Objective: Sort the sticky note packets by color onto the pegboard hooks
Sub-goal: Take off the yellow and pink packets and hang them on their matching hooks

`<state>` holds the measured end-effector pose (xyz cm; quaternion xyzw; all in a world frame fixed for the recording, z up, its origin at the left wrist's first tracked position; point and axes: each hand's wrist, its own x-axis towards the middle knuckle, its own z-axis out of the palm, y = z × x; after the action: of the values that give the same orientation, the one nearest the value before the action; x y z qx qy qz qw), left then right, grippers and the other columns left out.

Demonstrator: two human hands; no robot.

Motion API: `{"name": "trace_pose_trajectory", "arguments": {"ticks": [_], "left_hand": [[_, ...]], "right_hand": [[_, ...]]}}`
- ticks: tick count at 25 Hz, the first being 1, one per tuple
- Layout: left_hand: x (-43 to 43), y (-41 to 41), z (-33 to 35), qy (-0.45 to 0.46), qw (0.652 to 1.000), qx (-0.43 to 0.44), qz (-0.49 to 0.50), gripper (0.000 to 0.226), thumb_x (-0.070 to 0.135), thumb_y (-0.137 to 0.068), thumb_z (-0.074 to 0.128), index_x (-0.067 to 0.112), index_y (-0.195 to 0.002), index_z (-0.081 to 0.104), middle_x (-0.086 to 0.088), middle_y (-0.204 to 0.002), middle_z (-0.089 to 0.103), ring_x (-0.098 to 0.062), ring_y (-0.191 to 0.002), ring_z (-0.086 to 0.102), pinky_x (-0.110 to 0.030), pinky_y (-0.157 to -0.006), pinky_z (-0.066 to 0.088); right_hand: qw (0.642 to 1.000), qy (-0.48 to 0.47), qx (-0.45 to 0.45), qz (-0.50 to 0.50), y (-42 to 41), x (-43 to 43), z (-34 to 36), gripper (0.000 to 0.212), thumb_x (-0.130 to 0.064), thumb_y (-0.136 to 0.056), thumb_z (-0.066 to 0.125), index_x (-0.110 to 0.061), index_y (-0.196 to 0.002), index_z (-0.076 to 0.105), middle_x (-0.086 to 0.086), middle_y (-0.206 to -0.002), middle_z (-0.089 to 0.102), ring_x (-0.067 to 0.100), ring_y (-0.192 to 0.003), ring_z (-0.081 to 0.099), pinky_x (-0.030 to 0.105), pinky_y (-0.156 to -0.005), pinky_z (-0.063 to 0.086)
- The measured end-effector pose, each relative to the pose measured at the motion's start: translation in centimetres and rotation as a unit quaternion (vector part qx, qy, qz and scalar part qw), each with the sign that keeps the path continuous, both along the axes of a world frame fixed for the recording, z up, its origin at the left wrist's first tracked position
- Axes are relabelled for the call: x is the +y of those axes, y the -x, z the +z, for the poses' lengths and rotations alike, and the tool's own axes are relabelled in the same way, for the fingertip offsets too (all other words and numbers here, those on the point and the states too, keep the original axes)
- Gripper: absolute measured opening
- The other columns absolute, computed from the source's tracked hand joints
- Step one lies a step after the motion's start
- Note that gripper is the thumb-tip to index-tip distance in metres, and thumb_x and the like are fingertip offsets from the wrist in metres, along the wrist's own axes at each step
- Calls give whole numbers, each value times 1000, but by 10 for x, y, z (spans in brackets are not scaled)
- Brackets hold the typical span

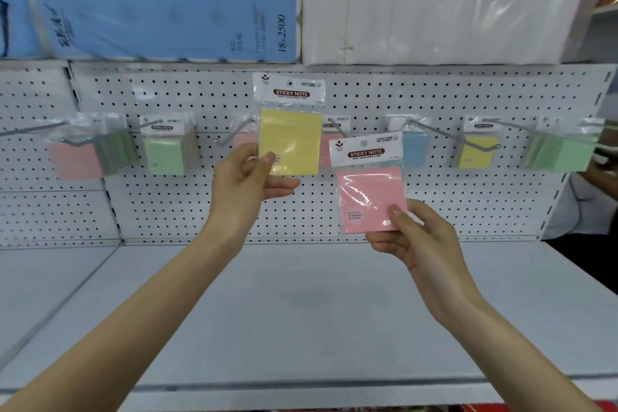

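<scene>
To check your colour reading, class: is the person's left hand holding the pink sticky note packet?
No, the left hand pinches the yellow sticky note packet; the right hand holds the pink sticky note packet.

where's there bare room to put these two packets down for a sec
The grey shelf beneath the pegboard lies bare across its width. The pegboard's lower strip, between hanging packets and shelf, is free for a hand. The hook row is crowded.

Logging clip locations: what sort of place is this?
Probably a shop's stationery aisle: white pegboard with hooks carrying retail-packed sticky note packets, a metal shelf beneath, wrapped tissue packs stacked above.
</scene>
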<state>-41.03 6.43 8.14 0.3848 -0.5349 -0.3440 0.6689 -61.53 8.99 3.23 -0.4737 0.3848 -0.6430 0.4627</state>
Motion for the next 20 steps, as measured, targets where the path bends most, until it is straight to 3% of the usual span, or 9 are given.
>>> {"name": "trace_pose_trajectory", "arguments": {"ticks": [8, 14, 20], "left_hand": [[-4, -6, 2, 0, 1000, 1, -11, 11, 9, -97, 46, 8, -95, 56, -12, -75, 65, -14, -57, 69, -19, -57, 54], [-3, -10, -1, 6, 1000, -1, -14, 13, 8, -96, 47, 11, -90, 58, -3, -67, 67, -17, -59, 70, -23, -60, 57], [-3, -15, -2, 6, 1000, -7, -19, 13, 8, -97, 46, 9, -91, 58, -12, -75, 65, -18, -60, 70, -23, -61, 57]], "right_hand": [[1000, 14, 10, -9, -8, -1, 3, 14, -12, -94, 53, -4, -102, 62, 16, -67, 70, 23, -65, 69, 24, -62, 55], [1000, 8, 12, -18, -12, 0, 2, 13, -12, -94, 54, -5, -101, 63, 18, -70, 70, 25, -66, 69, 23, -61, 55], [999, 6, 12, -29, -15, 2, 3, 12, -12, -94, 55, -4, -99, 63, 14, -68, 70, 24, -65, 69, 24, -61, 55]]}}
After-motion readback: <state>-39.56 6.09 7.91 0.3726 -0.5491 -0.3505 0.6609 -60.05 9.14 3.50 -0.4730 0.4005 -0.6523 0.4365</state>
